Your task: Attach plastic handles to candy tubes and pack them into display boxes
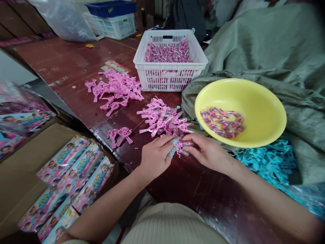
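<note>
My left hand (156,157), with grey wrapping on its fingers, is closed on a small pink plastic piece (179,145) above the table's near edge. My right hand (209,151) pinches a small clear tube (187,143) with colourful contents, its end meeting the pink piece. Another tube end shows just below, partly hidden by the fingers. Right beyond my hands lies a heap of pink pieces with clear tubes (162,117). Farther left is a pile of loose pink plastic pieces (118,87), and a few more pink pieces (120,136) lie nearer me.
A white crate (165,79) of pink-capped tubes stands at the back. To the right, a yellow basin (261,112) holds wrapped tubes, beside turquoise pieces (269,159) and a grey-green sack (266,44). Printed packages (86,176) fill a carton at lower left. Scissors (89,46) lie far back.
</note>
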`<control>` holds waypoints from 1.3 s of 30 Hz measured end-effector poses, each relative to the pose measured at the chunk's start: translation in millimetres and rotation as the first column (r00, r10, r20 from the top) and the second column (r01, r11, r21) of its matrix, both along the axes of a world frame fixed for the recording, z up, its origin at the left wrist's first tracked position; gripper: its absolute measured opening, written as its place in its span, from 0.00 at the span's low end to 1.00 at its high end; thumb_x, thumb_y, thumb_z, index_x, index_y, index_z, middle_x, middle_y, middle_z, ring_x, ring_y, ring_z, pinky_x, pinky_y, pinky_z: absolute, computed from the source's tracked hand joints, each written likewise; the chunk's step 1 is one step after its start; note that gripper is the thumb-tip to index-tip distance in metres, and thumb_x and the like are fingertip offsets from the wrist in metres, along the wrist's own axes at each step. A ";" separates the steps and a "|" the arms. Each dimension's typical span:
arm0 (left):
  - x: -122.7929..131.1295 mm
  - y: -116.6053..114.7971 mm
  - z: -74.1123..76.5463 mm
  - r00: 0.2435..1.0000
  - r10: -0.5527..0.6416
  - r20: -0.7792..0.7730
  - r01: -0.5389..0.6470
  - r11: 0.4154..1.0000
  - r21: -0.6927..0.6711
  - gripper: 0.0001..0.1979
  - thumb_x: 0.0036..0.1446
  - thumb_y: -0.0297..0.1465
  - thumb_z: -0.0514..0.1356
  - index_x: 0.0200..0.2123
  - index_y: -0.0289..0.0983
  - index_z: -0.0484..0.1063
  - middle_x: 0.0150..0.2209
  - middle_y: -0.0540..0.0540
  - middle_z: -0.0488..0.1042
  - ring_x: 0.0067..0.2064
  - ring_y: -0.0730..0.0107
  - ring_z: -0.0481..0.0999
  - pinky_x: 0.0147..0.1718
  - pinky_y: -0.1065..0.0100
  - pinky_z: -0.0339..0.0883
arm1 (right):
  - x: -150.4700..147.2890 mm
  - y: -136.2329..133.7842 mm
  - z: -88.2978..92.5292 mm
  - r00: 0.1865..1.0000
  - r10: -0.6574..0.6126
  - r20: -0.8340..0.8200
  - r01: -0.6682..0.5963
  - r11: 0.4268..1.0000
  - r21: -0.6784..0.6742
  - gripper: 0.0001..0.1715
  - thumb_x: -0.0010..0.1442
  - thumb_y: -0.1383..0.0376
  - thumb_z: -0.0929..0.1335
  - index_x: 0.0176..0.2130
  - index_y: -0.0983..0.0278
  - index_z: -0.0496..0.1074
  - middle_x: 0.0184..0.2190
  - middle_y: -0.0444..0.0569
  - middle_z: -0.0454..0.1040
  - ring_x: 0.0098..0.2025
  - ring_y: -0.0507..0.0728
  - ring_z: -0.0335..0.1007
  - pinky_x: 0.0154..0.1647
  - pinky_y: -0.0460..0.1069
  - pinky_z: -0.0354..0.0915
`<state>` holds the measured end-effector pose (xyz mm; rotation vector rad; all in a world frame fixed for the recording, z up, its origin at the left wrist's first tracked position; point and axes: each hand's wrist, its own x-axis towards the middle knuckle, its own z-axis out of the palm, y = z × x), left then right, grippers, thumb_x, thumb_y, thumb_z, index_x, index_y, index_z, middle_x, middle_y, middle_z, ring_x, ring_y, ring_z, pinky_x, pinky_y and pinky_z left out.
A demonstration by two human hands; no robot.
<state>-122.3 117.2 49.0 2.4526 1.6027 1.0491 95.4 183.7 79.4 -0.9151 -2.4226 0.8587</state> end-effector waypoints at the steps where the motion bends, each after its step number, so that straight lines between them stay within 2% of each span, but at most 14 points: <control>1: 0.7 0.2 -0.4 1.000 -0.011 -0.002 0.011 1.000 0.009 0.18 0.55 0.20 0.56 0.46 0.37 0.77 0.51 0.44 0.80 0.48 0.61 0.80 0.47 0.61 0.78 | 0.2 0.0 1.2 1.000 0.010 0.010 -0.010 1.000 -0.027 0.14 0.70 0.56 0.65 0.47 0.62 0.72 0.42 0.50 0.79 0.41 0.56 0.75 0.43 0.51 0.66; 5: 4.7 1.1 -2.1 0.999 -0.047 -0.028 0.047 0.999 0.000 0.16 0.58 0.21 0.57 0.47 0.38 0.77 0.52 0.45 0.79 0.48 0.60 0.80 0.47 0.61 0.76 | -1.5 0.2 3.4 0.996 -0.029 0.081 0.051 0.956 -0.290 0.34 0.74 0.48 0.55 0.26 0.63 0.70 0.21 0.44 0.71 0.24 0.51 0.67 0.32 0.48 0.63; 7: 3.4 3.2 -1.1 0.999 -0.032 0.006 0.033 0.997 -0.075 0.18 0.58 0.22 0.56 0.49 0.39 0.76 0.53 0.44 0.78 0.50 0.59 0.79 0.49 0.60 0.75 | 3.3 8.7 3.8 0.994 -0.059 0.093 0.086 0.945 -0.317 0.37 0.74 0.46 0.52 0.28 0.62 0.72 0.22 0.44 0.73 0.25 0.51 0.68 0.33 0.49 0.65; 10: -5.6 8.6 3.3 0.986 0.059 0.156 -0.019 0.968 -0.251 0.14 0.61 0.23 0.54 0.47 0.38 0.74 0.53 0.42 0.76 0.53 0.60 0.77 0.51 0.61 0.71 | 25.8 40.7 2.5 0.945 -0.256 0.203 0.276 0.958 -0.075 0.31 0.74 0.47 0.52 0.50 0.61 0.73 0.40 0.49 0.80 0.36 0.55 0.75 0.41 0.51 0.69; 12: -13.0 11.9 5.9 0.957 0.112 0.266 -0.013 0.937 -0.348 0.08 0.64 0.27 0.54 0.39 0.37 0.73 0.47 0.42 0.76 0.47 0.63 0.76 0.48 0.63 0.70 | 47.7 69.5 -3.3 0.851 -0.417 0.320 0.408 0.908 0.098 0.27 0.72 0.49 0.58 0.58 0.61 0.69 0.51 0.55 0.77 0.46 0.60 0.75 0.47 0.56 0.69; 14: -17.5 13.5 5.2 0.929 0.143 0.341 0.011 0.911 -0.412 0.08 0.64 0.30 0.56 0.33 0.36 0.70 0.38 0.45 0.74 0.40 0.66 0.73 0.42 0.66 0.68 | 67.9 95.5 -15.3 0.784 -0.439 0.438 0.426 0.895 0.134 0.20 0.67 0.54 0.66 0.53 0.63 0.74 0.50 0.58 0.77 0.49 0.65 0.73 0.49 0.61 0.68; 17: -15.6 13.1 -3.6 0.889 0.209 0.407 0.009 0.881 -0.473 0.09 0.62 0.34 0.61 0.32 0.36 0.70 0.33 0.48 0.71 0.36 0.67 0.70 0.38 0.68 0.65 | 85.0 119.9 -39.8 0.767 -0.317 0.558 0.346 0.937 0.056 0.08 0.59 0.63 0.71 0.39 0.61 0.79 0.41 0.54 0.80 0.43 0.64 0.75 0.47 0.61 0.69; 22: -6.5 10.8 -21.1 0.773 0.284 0.567 0.126 0.807 -0.577 0.11 0.60 0.38 0.64 0.38 0.35 0.76 0.34 0.49 0.76 0.36 0.67 0.73 0.37 0.69 0.66 | 90.2 132.4 -57.5 0.772 -0.251 0.584 0.276 0.960 0.048 0.04 0.57 0.64 0.71 0.35 0.60 0.77 0.39 0.53 0.80 0.40 0.64 0.74 0.45 0.60 0.69; 25: -7.1 8.5 -22.5 0.666 0.320 0.674 0.225 0.775 -0.591 0.14 0.58 0.40 0.66 0.41 0.35 0.78 0.37 0.48 0.79 0.39 0.66 0.75 0.41 0.68 0.68 | 87.8 125.7 -40.5 0.792 -0.324 0.518 0.311 0.944 0.114 0.06 0.58 0.60 0.70 0.35 0.60 0.75 0.38 0.55 0.79 0.40 0.65 0.73 0.45 0.62 0.69; 28: -7.8 4.9 -17.5 0.519 0.383 0.764 0.332 0.733 -0.593 0.17 0.54 0.41 0.70 0.41 0.35 0.79 0.39 0.47 0.80 0.38 0.68 0.75 0.40 0.69 0.69 | 72.2 93.8 -14.6 0.859 -0.406 0.312 0.376 0.914 0.153 0.20 0.64 0.53 0.66 0.52 0.59 0.70 0.43 0.56 0.76 0.40 0.63 0.73 0.41 0.60 0.72; 30: -5.5 2.9 -12.3 0.412 0.431 0.803 0.414 0.696 -0.586 0.20 0.50 0.42 0.72 0.41 0.35 0.80 0.34 0.49 0.78 0.32 0.73 0.73 0.34 0.72 0.67 | 52.7 61.0 -1.8 0.956 -0.288 0.056 0.288 0.957 -0.001 0.26 0.67 0.52 0.64 0.61 0.57 0.64 0.45 0.54 0.75 0.39 0.59 0.74 0.36 0.54 0.74; 32: -1.7 1.9 -7.0 0.342 0.481 0.807 0.471 0.656 -0.590 0.22 0.47 0.44 0.74 0.40 0.35 0.80 0.27 0.52 0.74 0.24 0.79 0.65 0.25 0.76 0.60 | 30.5 30.0 3.6 0.978 -0.117 -0.173 0.088 0.982 -0.164 0.22 0.68 0.55 0.66 0.59 0.56 0.67 0.46 0.52 0.75 0.40 0.57 0.75 0.35 0.51 0.75; 35: 2.9 1.8 -0.8 0.341 0.479 0.809 0.503 0.634 -0.587 0.22 0.47 0.44 0.73 0.40 0.36 0.80 0.23 0.54 0.71 0.21 0.81 0.60 0.21 0.77 0.55 | 6.0 4.4 1.4 0.975 -0.001 -0.222 -0.037 0.986 -0.166 0.13 0.68 0.58 0.68 0.50 0.59 0.73 0.46 0.51 0.78 0.43 0.57 0.77 0.42 0.51 0.76; 39: 0.9 2.0 4.0 0.462 0.310 0.831 0.457 0.719 -0.523 0.17 0.55 0.41 0.69 0.43 0.36 0.80 0.35 0.47 0.78 0.34 0.70 0.74 0.35 0.69 0.69 | 0.2 0.9 -2.8 0.986 0.103 -0.132 -0.100 0.994 0.032 0.14 0.69 0.62 0.67 0.54 0.59 0.73 0.47 0.51 0.79 0.49 0.58 0.77 0.52 0.54 0.73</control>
